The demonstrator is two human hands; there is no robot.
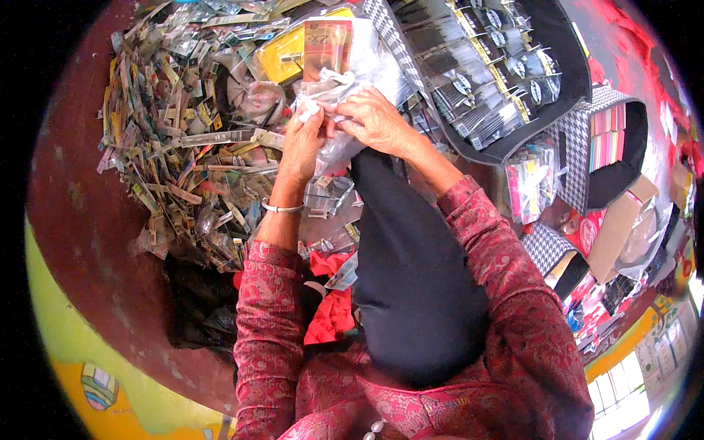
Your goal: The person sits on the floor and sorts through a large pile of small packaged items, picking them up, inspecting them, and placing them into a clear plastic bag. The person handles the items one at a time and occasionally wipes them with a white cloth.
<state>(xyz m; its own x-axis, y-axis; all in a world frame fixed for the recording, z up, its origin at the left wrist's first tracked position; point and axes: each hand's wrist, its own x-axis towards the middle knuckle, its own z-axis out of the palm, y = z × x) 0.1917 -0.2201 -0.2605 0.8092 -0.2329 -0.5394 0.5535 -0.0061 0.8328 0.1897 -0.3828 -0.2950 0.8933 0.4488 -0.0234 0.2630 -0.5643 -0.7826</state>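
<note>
A white plastic bag (380,64) lies in front of me at the upper middle, its top gathered into a twisted, knot-like bunch. My left hand (302,143) pinches the gathered plastic from the left, with a bracelet on that wrist. From the right, my right hand (378,123) closes its fingers on the same bunch, close to the left fingertips. A reddish-brown printed packet (328,45) shows at the bag's far side. What else the bag holds is hard to make out through the plastic.
A large heap of small clear packets (176,132) spreads to the left. At the upper right stands a dark fabric box (543,128) of packaged items. Houndstooth boxes (576,158) and a bag of colourful packs (529,180) sit at the right. Red cloth (330,319) lies near my lap.
</note>
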